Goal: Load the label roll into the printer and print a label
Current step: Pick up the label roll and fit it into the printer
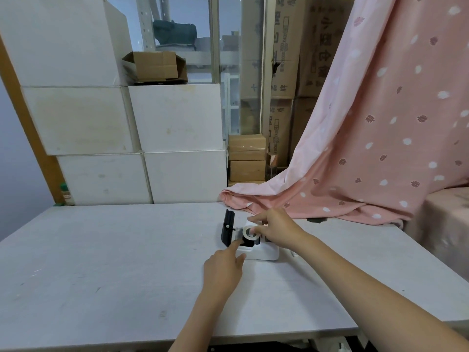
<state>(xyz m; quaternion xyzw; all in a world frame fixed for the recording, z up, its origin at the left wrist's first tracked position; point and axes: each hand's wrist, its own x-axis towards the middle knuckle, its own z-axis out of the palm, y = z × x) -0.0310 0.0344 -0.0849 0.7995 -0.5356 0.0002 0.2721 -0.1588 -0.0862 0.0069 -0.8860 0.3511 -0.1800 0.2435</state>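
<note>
White printer (264,254), black lid (227,228), pink leaf-patterned curtain (375,138).

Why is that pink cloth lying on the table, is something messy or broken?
Nothing looks broken or spilled. The pink curtain sags onto the table's back edge, just behind the printer, which looks untidy. The printer's black lid stands open only because the right hand is at the label roll.

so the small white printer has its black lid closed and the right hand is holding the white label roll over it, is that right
Not quite. In the head view the black lid is swung open, standing up at the left side of the small white printer, not closed. The rest holds: the right hand has the white label roll at the open compartment, while the left hand touches the printer's near edge.
</note>
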